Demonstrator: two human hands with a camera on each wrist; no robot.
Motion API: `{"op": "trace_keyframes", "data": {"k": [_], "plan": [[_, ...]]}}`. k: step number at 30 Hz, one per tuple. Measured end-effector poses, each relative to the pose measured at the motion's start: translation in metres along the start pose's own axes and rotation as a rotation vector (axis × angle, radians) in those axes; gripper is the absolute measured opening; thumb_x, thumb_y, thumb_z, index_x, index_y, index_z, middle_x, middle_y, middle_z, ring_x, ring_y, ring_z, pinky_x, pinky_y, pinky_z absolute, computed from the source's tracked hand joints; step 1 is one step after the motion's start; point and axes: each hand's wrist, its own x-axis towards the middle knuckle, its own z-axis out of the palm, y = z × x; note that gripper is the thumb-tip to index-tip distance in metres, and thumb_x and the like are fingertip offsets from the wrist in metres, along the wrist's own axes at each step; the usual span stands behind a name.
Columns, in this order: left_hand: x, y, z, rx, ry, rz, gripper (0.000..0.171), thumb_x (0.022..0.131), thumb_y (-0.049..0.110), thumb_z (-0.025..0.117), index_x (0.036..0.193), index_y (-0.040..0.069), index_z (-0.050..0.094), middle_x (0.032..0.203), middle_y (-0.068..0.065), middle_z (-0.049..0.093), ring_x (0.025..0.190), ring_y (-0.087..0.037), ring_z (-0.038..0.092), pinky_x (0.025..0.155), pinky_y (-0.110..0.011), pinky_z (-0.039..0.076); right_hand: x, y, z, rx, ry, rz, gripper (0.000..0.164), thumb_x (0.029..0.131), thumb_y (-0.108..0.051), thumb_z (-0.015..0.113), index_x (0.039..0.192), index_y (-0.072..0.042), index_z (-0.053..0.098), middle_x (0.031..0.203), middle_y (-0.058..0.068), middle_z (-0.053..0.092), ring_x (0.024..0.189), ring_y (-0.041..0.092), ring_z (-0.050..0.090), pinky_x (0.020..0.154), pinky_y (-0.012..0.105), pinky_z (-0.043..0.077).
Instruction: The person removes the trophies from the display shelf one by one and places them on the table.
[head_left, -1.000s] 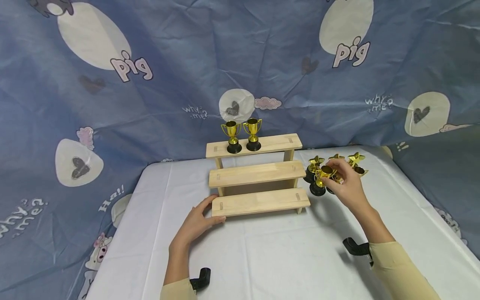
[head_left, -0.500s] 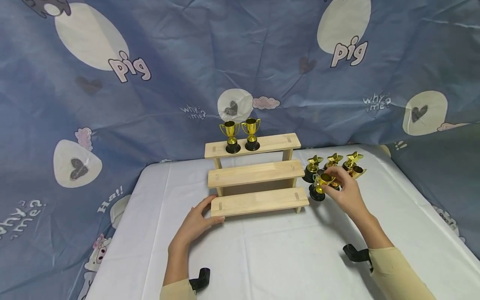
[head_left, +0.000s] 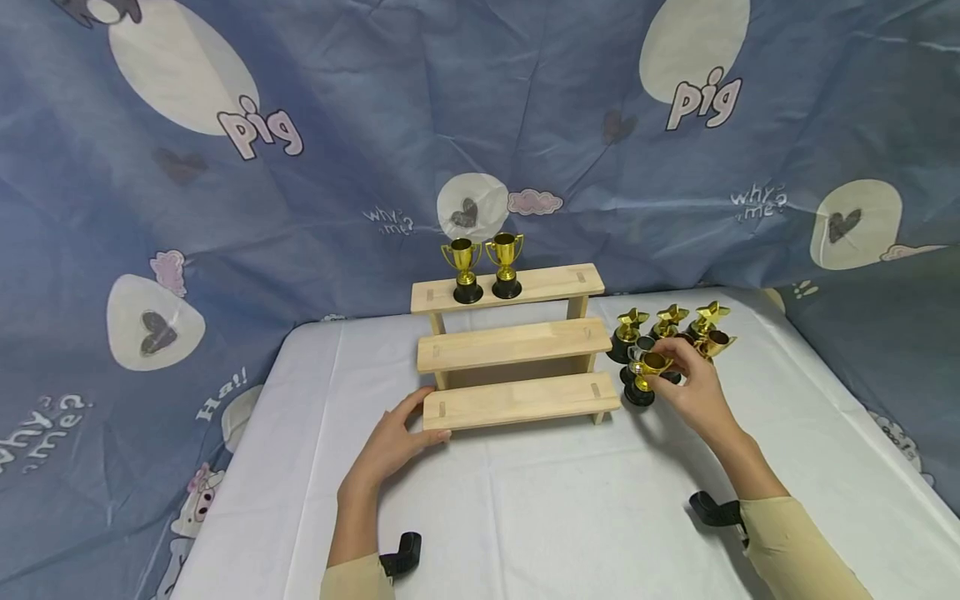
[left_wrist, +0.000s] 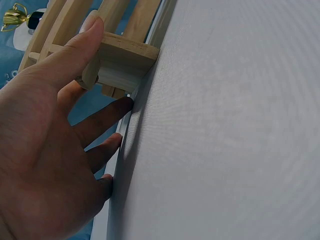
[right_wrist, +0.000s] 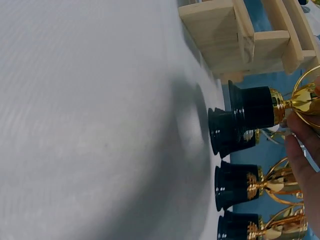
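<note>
My right hand pinches a small gold trophy cup by its cup and handle. In the right wrist view its black base is lifted off the white tablecloth, upright. Just behind it stands a silver trophy cup, partly covered. My left hand holds the left end of the lowest step of a three-tier wooden shelf; the thumb lies at the front and the index finger goes behind. Two gold trophy cups, one at left and one beside it, stand on the top tier.
Behind my right hand stand three gold star trophies in a row and a bronze trophy cup. The group sits close to the shelf's right side. A blue printed cloth hangs behind the white-covered table.
My right hand has drawn the gold trophy cup slightly towards me, out of the group. The silver cup behind it now shows. My left hand stays on the shelf.
</note>
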Motion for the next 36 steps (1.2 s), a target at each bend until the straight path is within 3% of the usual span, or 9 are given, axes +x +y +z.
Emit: {"op": "trace_keyframes", "data": {"k": [5, 15, 25, 36], "plan": [[0.001, 0.000, 0.000, -0.001, 0.003, 0.002, 0.088, 0.071, 0.060, 0.081, 0.147, 0.034, 0.046, 0.154, -0.005, 0.047, 0.150, -0.031, 0.031, 0.126, -0.060, 0.000, -0.002, 0.008, 0.000, 0.000, -0.006, 0.004, 0.037, 0.081, 0.010, 0.071, 0.115, 0.009, 0.058, 0.113, 0.023, 0.062, 0.102, -0.015, 0.054, 0.084, 0.012, 0.048], [0.001, 0.001, -0.001, -0.003, 0.005, 0.002, 0.087, 0.072, 0.057, 0.083, 0.147, 0.033, 0.046, 0.152, -0.006, 0.049, 0.150, -0.030, 0.032, 0.126, -0.060, 0.000, -0.009, 0.055, 0.005, -0.074, -0.024, 0.042, 0.040, 0.082, 0.000, 0.075, 0.118, -0.004, 0.060, 0.114, 0.011, 0.064, 0.104, -0.020, 0.049, 0.088, 0.014, 0.048], [0.000, 0.004, -0.001, -0.014, 0.002, -0.006, 0.085, 0.073, 0.054, 0.083, 0.147, 0.033, 0.046, 0.154, -0.005, 0.047, 0.151, -0.030, 0.031, 0.126, -0.059, -0.001, -0.011, 0.057, 0.001, -0.095, -0.044, 0.058, 0.037, 0.084, -0.005, 0.074, 0.119, -0.008, 0.060, 0.116, 0.005, 0.064, 0.104, -0.019, 0.049, 0.088, 0.012, 0.046], [-0.001, 0.005, -0.001, -0.020, 0.003, -0.006, 0.086, 0.072, 0.057, 0.082, 0.147, 0.034, 0.046, 0.154, -0.005, 0.047, 0.151, -0.030, 0.031, 0.126, -0.059, -0.001, -0.009, 0.055, -0.003, -0.119, -0.096, 0.028, 0.046, 0.083, -0.001, 0.073, 0.125, -0.003, 0.054, 0.115, 0.015, 0.067, 0.096, -0.016, 0.050, 0.085, 0.010, 0.047]]}}
